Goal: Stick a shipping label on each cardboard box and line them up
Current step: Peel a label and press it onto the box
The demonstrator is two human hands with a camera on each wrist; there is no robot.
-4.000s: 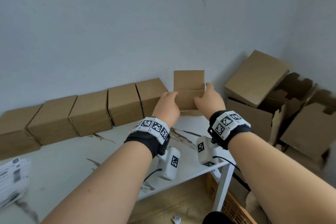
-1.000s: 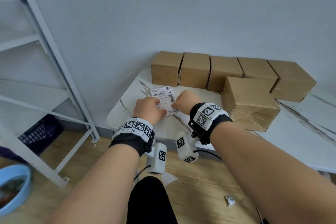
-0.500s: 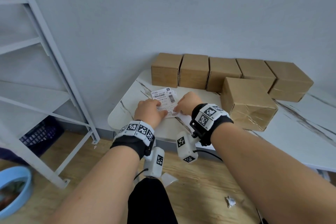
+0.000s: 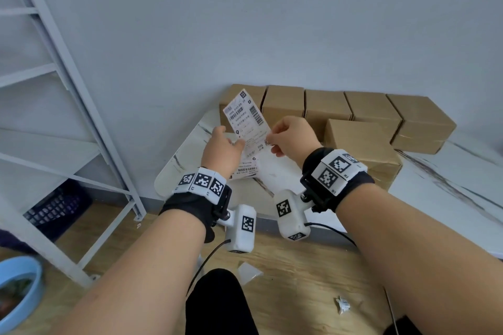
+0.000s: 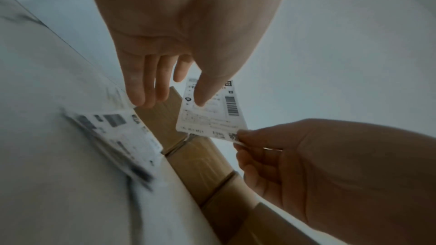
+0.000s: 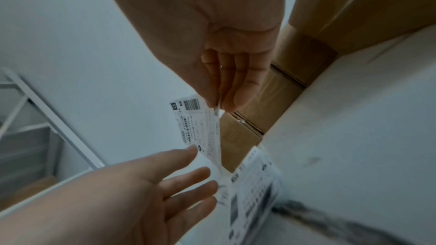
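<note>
My right hand (image 4: 285, 136) pinches the lower corner of a white shipping label (image 4: 246, 119) and holds it upright above the table. My left hand (image 4: 223, 148) hovers beside the label's lower left edge with straight, spread fingers (image 6: 188, 172); whether they touch the paper I cannot tell. Below both hands a stack of labels (image 4: 245, 168) lies on the white marbled table (image 4: 174, 171). Several plain cardboard boxes (image 4: 326, 106) stand in a row against the wall. One more box (image 4: 359, 144) sits in front of the row, just right of my right wrist.
A grey metal shelf frame (image 4: 81, 106) stands left of the table, with a dark crate (image 4: 54, 209) under it. A blue bowl (image 4: 16, 291) sits on the wooden floor at far left. Paper scraps (image 4: 343, 304) lie on the floor.
Both hands were pressed on the label stack on the table. My right hand has since lifted one label up off it, and my left hand has come off the stack.
</note>
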